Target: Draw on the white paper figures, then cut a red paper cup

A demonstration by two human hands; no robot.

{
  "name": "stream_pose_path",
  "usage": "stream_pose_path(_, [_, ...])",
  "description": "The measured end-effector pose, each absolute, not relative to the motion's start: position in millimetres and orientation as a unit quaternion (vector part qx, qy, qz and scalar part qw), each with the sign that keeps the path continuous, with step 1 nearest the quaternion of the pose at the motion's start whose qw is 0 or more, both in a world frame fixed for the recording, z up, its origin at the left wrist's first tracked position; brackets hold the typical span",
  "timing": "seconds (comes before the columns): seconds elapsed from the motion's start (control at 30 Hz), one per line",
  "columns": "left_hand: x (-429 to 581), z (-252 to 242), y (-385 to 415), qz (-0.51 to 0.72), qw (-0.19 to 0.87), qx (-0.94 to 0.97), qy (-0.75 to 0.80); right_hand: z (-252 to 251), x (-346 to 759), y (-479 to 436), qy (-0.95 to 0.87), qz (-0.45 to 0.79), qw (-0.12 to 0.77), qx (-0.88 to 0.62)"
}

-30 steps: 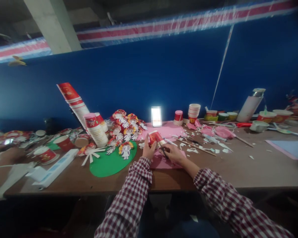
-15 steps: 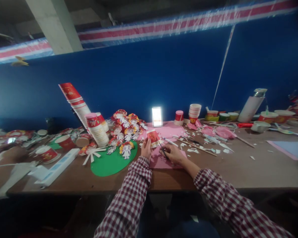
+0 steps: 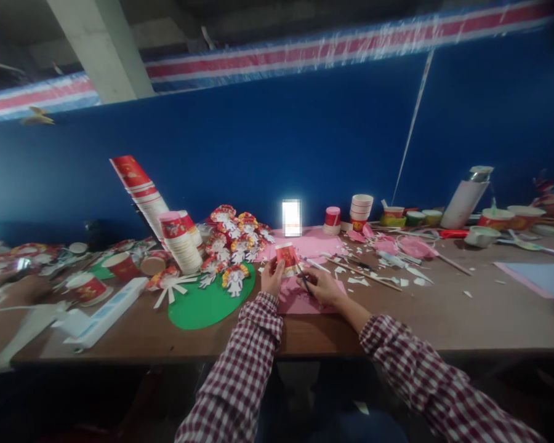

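Observation:
My left hand (image 3: pixel 271 278) is closed round a red paper cup (image 3: pixel 286 255) with a pale rim, held in front of me with its side facing me. Closed on dark scissors (image 3: pixel 305 282), my right hand (image 3: pixel 323 288) keeps them against the cup's lower right edge; the blades are too small to see clearly. Under both hands lies a pink sheet (image 3: pixel 290 303) strewn with small scraps. Just left of it, paper-cut figures (image 3: pixel 236 280) with red and yellow trim rest in a heap, partly on a green oval sheet (image 3: pixel 207 311).
Stacked paper cups (image 3: pixel 180 243) lean at the left, near a white power strip (image 3: pixel 108 312). A co-worker's hand (image 3: pixel 21 292) is at the far left. To the right are white scraps (image 3: pixel 359 280), sticks, a pale bottle (image 3: pixel 467 200) and paint cups (image 3: pixel 496 216).
The cup has shifted slightly and turned a little in my left hand. My right hand and the scissors stay at its lower right edge, nearly unmoved.

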State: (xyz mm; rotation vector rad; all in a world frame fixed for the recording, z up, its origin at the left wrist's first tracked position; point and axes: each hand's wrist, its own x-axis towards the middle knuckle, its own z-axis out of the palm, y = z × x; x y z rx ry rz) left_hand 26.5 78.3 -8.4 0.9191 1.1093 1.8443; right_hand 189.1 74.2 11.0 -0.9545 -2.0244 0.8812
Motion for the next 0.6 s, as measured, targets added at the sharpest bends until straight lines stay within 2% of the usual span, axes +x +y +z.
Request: stream_pose_path(0.6, [25.9,-2.1,72.5,0.698,0.304,0.433,0.483,3.5,189.3,77.3,-0.795,0.317,0.367,-0.365])
